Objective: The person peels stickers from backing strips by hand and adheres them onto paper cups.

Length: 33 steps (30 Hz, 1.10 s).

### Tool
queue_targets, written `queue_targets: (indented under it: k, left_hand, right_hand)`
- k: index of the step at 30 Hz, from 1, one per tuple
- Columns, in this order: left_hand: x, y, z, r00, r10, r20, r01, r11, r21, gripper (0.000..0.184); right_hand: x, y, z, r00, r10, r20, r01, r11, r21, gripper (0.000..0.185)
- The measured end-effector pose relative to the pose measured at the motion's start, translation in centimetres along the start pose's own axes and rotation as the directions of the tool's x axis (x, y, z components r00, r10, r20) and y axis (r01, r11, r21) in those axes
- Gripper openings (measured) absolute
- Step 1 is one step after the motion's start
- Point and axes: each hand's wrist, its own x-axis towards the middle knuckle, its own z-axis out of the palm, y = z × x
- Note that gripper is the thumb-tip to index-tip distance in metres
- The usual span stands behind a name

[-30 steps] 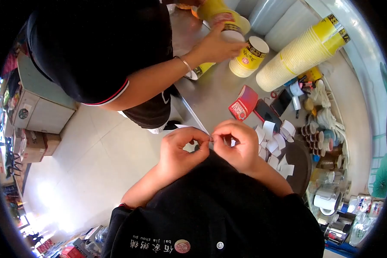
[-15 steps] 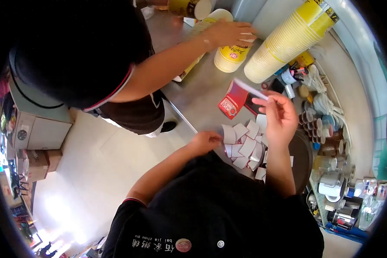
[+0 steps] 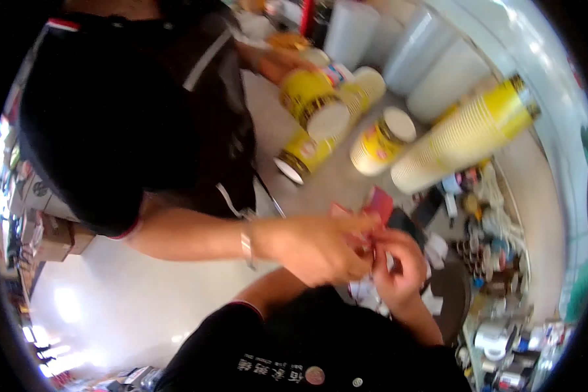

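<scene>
My right hand (image 3: 400,264) is closed, with thumb and fingertips pinched together; motion blur hides what they hold. A co-worker's hand (image 3: 317,248) reaches across from the left, its fingers touching or just beside my right fingertips. It covers my left hand, of which only the forearm (image 3: 277,289) shows. Small white paper pieces (image 3: 432,300) lie below and right of the hands, partly on a dark round surface (image 3: 454,287). Just above my fingers is a red packet (image 3: 379,204), partly covered.
Yellow paper cups (image 3: 306,153) lie on the metal counter (image 3: 336,179), beside a short cup stack (image 3: 372,153) and a long one (image 3: 467,137). Pale cylinders (image 3: 415,52) stand at the back. Jars and utensils (image 3: 496,261) line the right side. The co-worker (image 3: 111,117) stands at left.
The co-worker's hand has moved from the cups down to my hands. My right hand has come down and left; the white strip it held up no longer shows clearly. The view has shifted.
</scene>
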Motion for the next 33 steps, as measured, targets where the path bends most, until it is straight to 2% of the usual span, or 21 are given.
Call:
queue_targets:
  k: [1, 2, 4, 6, 8, 9, 10, 12, 13, 15, 20, 22, 23, 25, 28, 30, 31, 32, 33]
  left_hand:
    - [1.3, 2.7, -1.6, 0.985, -0.058, 0.162, 0.097, 0.963, -0.251, 0.038]
    - [2.6, 5.4, -3.2, 0.941, -0.113, 0.318, 0.254, 0.858, -0.447, 0.037]
    - [0.0, 1.8, -2.6, 0.971, -0.101, 0.218, 0.22, 0.735, -0.641, 0.031]
    - [-1.5, -0.1, -2.5, 0.992, -0.066, 0.109, 0.127, 0.597, -0.792, 0.027]
    - [-2.2, -0.5, -3.2, 0.944, -0.146, 0.295, 0.305, 0.724, -0.619, 0.023]
    - [-3.2, -1.2, -2.7, 0.898, -0.254, 0.36, 0.438, 0.419, -0.796, 0.021]
    - [-3.9, -1.7, -2.7, 0.899, -0.26, 0.354, 0.436, 0.428, -0.792, 0.021]
    - [-4.7, -2.4, -3.3, 0.888, -0.108, 0.447, 0.415, 0.609, -0.676, 0.018]
    - [-5.0, -2.1, -3.8, 0.845, -0.094, 0.526, 0.494, 0.513, -0.702, 0.017]
    - [-6.1, -1.7, -3.7, 0.843, -0.091, 0.53, 0.488, 0.543, -0.683, 0.019]
    - [-7.5, 1.1, -3.4, 0.856, -0.047, 0.516, 0.425, 0.631, -0.648, 0.019]
    - [-6.7, 2.2, -3.8, 0.844, -0.024, 0.536, 0.443, 0.595, -0.671, 0.02]
    - [-6.4, 2.8, -4.0, 0.835, -0.001, 0.55, 0.457, 0.557, -0.694, 0.021]
    - [-6.1, 3.3, -4.1, 0.828, -0.002, 0.561, 0.464, 0.566, -0.681, 0.022]
    - [-8.1, 2.3, -3.2, 0.813, 0.033, 0.582, 0.47, 0.552, -0.689, 0.027]
    - [-8.7, 2.8, -2.3, 0.783, -0.125, 0.61, 0.567, 0.545, -0.617, 0.029]
    - [-8.7, 3.0, -1.5, 0.711, -0.078, 0.699, 0.548, 0.684, -0.481, 0.033]
    - [-9.4, 3.3, -1.1, 0.751, -0.096, 0.654, 0.594, 0.53, -0.605, 0.037]
    - [-9.3, 4.0, -0.5, 0.732, -0.122, 0.67, 0.636, 0.474, -0.609, 0.039]
  right_hand:
    - [0.7, -0.2, 0.3, 1.0, -0.02, 0.0, 0.02, 1.0, 0.01, 0.011]
    - [1.2, -0.3, 0.5, 1.0, -0.027, 0.0, 0.027, 1.0, 0.012, 0.011]
    - [1.6, -0.4, 0.7, 0.999, 0.007, 0.047, -0.006, 1.0, -0.019, 0.016]
    - [2.5, -0.5, 1.8, 0.999, -0.026, 0.043, 0.024, 0.999, 0.049, 0.014]
    - [3.4, -1.0, 2.3, 0.992, -0.09, 0.085, 0.087, 0.995, 0.041, 0.017]
    - [3.8, -0.9, 2.6, 0.992, -0.094, 0.08, 0.092, 0.995, 0.028, 0.017]
    - [4.2, -0.9, 3.0, 0.989, -0.105, 0.1, 0.101, 0.994, 0.048, 0.019]
    - [5.0, -0.8, 3.8, 0.986, -0.124, 0.113, 0.117, 0.991, 0.071, 0.021]
    - [5.2, -0.6, 4.3, 0.98, -0.146, 0.133, 0.14, 0.989, 0.057, 0.02]
    - [6.2, -0.6, 5.0, 0.964, -0.165, 0.208, 0.161, 0.986, 0.035, 0.021]
    - [7.7, 0.7, 6.6, 0.955, -0.171, 0.243, 0.16, 0.985, 0.063, 0.021]
    - [8.1, 1.4, 6.6, 0.945, -0.159, 0.284, 0.148, 0.987, 0.062, 0.027]
    - [8.1, 1.6, 6.8, 0.945, -0.159, 0.286, 0.148, 0.987, 0.061, 0.027]
    - [8.0, 2.0, 7.4, 0.975, -0.077, 0.21, 0.057, 0.993, 0.1, 0.039]
    - [7.6, 3.4, 8.4, 0.983, -0.038, 0.181, 0.025, 0.997, 0.072, 0.045]
    - [7.7, 3.8, 8.4, 0.981, -0.041, 0.19, 0.042, 0.999, 0.0, 0.047]
    - [7.2, 4.3, 8.3, 0.965, 0.042, 0.26, -0.019, 0.996, -0.089, 0.048]
    - [6.7, 4.9, 8.2, 0.938, 0.13, 0.322, -0.073, 0.981, -0.181, 0.048]
    - [5.9, 5.7, 8.1, 0.937, 0.131, 0.325, -0.075, 0.981, -0.181, 0.048]
